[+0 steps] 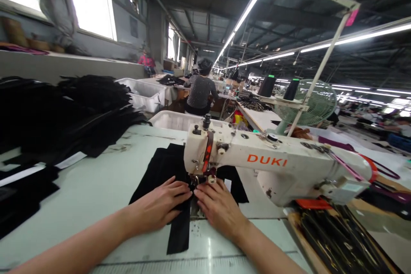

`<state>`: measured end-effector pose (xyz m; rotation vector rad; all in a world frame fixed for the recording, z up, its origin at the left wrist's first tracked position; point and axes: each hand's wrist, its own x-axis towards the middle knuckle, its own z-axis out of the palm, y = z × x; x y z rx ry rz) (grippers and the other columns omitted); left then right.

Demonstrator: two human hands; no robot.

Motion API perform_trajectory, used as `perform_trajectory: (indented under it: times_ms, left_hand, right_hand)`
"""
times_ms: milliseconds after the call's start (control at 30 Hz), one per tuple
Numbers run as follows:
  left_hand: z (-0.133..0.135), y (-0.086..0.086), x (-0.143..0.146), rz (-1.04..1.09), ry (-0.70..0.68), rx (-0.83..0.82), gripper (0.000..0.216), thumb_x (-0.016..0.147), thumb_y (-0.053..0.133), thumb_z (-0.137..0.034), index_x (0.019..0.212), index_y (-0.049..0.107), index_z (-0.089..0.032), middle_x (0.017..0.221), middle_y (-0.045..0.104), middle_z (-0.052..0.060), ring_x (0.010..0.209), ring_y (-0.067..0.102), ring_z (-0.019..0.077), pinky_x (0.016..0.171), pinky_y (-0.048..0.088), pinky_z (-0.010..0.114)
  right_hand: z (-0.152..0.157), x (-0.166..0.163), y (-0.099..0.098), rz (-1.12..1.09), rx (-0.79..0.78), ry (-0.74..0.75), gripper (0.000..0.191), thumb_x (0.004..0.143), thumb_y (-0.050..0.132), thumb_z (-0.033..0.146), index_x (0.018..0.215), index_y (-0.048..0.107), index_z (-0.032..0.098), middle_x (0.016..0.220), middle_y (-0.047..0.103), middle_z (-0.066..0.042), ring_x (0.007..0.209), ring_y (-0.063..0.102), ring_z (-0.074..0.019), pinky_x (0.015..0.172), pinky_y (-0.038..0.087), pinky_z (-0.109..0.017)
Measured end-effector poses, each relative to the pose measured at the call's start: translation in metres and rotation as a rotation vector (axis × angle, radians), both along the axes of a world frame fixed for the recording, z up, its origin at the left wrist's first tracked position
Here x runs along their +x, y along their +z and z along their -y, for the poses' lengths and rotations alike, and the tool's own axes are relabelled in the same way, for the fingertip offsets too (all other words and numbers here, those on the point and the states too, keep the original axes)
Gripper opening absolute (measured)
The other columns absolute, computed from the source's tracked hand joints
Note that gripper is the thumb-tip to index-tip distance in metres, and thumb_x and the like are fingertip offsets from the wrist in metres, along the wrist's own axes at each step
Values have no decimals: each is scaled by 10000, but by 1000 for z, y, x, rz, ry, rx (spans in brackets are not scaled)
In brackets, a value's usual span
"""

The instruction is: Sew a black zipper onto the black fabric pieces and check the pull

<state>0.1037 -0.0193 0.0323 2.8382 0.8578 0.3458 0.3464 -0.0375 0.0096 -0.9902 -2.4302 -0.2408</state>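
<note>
A white DUKI sewing machine [276, 165] stands on the pale green table [96, 188]. Black fabric pieces [160, 167] lie flat under its needle head. My left hand [160, 207] rests flat on the black fabric left of the needle, fingers stretched out and together. My right hand [220, 207] lies flat on the fabric right beside the presser foot, fingertips almost touching those of the left hand. A narrow black strip [179, 233] runs from under the hands toward the table's near edge.
A large heap of black fabric [64, 115] covers the table's left side. White plastic bins [146, 94] stand behind. A green fan [316, 105] and thread cones [268, 85] sit at the right. Black zippers [340, 235] lie at lower right. A person [201, 90] sits ahead, back turned.
</note>
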Motion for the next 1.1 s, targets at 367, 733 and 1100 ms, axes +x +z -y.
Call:
perform_trajectory:
  times_ms: [367,733,1100]
  left_hand:
    - [-13,6,1,-84,-86,48,616,761,528,-15,1354,563,-177,1374,599,68,1325,504,230,1170,342,373]
    - [-22,-6,0,-61,-72,119,600,819,510,3,1407,523,-119,1461,509,110,1359,462,238,1183,296,345]
    - [-21,2,3,-68,-33,58,557,829,536,2,1376,562,-96,1413,555,129,1332,496,260,1167,321,408]
  right_hand:
    - [-7,-12,-24,-210,83,19,266,942,575,172,1194,654,202,1153,713,-7,1063,634,-210,1045,457,-338]
    - [-10,-14,-29,-207,147,-27,293,963,517,179,1223,647,209,1190,708,-7,1071,658,-197,1064,446,-331]
    - [-11,-16,-25,-267,155,-54,267,936,497,133,1108,673,239,1075,733,-15,979,670,-223,1000,457,-370]
